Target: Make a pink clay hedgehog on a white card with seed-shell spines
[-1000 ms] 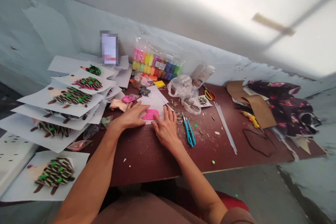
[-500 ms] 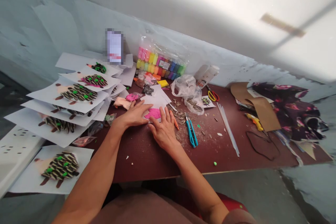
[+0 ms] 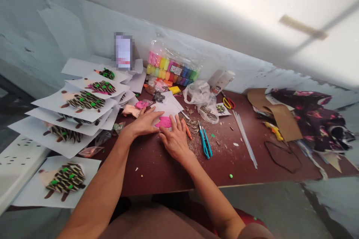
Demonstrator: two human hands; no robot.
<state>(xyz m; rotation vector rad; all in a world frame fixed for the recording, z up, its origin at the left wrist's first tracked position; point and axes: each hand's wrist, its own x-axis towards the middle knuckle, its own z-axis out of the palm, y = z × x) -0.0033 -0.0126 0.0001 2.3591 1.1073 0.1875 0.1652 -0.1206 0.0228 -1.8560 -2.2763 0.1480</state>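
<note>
Now framing the pink clay (image 3: 163, 122), flat on white paper (image 3: 168, 105) over the maroon tabletop (image 3: 157, 171), with left grip (image 3: 144, 123) at nine o'clock and right grip (image 3: 176, 138) at four. Showing both loose and unclenched, fingers spread; probably touching the clay's edges, though hard to be sure from this view. Spotting, at two o'clock of the right grip, an orange tool (image 3: 186, 129), then loose seeds (image 3: 194, 125), plus a turquoise cutter (image 3: 206, 145) at three.
</note>
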